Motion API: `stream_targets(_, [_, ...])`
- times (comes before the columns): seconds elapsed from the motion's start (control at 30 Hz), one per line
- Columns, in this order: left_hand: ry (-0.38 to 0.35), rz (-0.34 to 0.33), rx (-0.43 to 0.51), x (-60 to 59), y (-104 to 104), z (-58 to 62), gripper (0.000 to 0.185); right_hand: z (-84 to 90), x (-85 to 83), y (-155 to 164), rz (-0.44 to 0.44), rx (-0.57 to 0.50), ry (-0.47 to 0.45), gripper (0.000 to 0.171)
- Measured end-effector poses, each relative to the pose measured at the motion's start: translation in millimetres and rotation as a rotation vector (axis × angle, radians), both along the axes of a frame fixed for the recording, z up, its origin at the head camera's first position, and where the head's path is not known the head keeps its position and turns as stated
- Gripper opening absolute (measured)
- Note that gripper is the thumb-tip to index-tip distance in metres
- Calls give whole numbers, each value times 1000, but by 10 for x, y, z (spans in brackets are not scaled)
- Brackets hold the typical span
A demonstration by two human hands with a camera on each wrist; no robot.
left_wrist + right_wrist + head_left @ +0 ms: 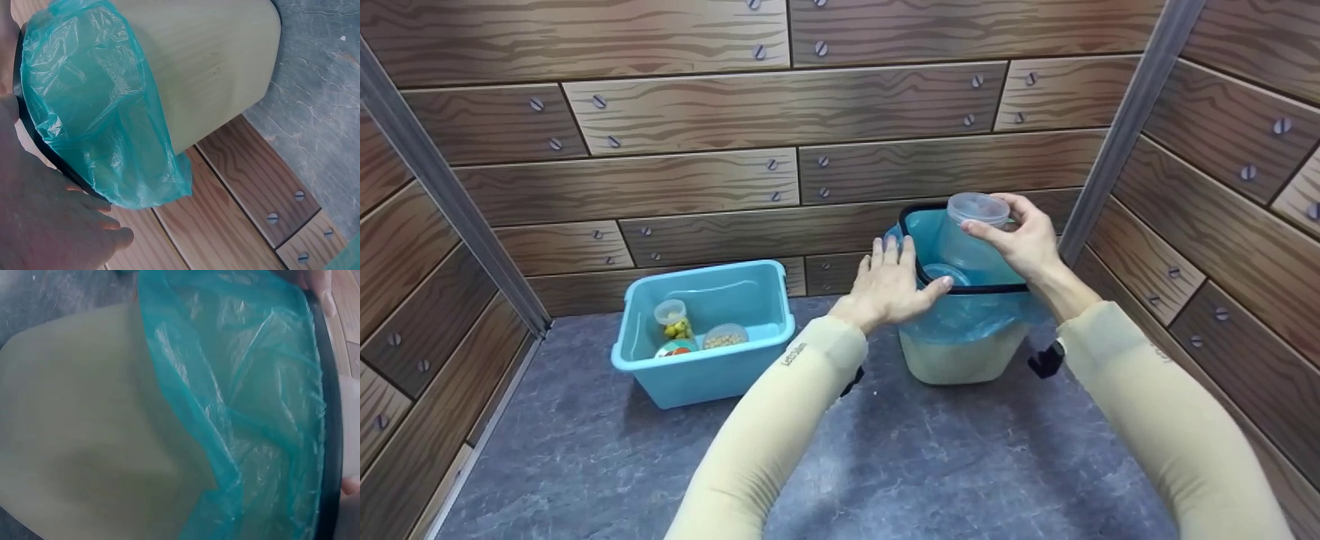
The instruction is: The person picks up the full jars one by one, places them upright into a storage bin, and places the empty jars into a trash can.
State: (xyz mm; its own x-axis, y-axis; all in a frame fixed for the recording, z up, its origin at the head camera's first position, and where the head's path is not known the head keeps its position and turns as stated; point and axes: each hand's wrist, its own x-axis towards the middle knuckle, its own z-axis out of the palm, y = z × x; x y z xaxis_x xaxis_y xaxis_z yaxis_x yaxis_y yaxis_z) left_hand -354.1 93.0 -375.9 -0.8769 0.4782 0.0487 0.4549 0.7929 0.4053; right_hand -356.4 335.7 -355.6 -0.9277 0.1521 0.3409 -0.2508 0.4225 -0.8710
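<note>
My right hand (1030, 238) holds a transparent plastic tub (978, 211) between thumb and fingers, over the mouth of a cream trash bin (964, 358). A blue plastic bag (960, 324) lines the bin and folds down outside its black rim (911, 238). Inside the bin shows a round transparent plastic piece (947, 271). At the bin's left side my left hand (886, 286) is spread, palm down, fingers straight, with the thumb reaching over the rim. In the left wrist view its fingers (101, 219) lie right at the rim, beside the bag (107, 112).
On the left stands a light blue tub (701, 382) holding a jar of yellow-green pieces (676, 324), a round container of beige bits (725, 336) and a container with red and green colours (675, 348). Wood-patterned walls (682, 112) enclose the grey floor (915, 465).
</note>
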Motion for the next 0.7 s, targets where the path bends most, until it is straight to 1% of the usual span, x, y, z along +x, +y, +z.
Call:
stream_targets(0.23, [4,-3,5,-17,2,-11,106,28,-63,10,-30,68,-146,84])
stream_targets(0.4, [11,0,3,-18,4,-10,105,42,-61,6,-41,117,-206,87])
stream_targets(0.57, [5,-5,-7,-13,9,-14,106,28,-50,-2,-65,146,-216,93])
stream_targets(0.7, [6,1,-4,-4,2,-15,105,3,-40,-27,-69,148,-172,103])
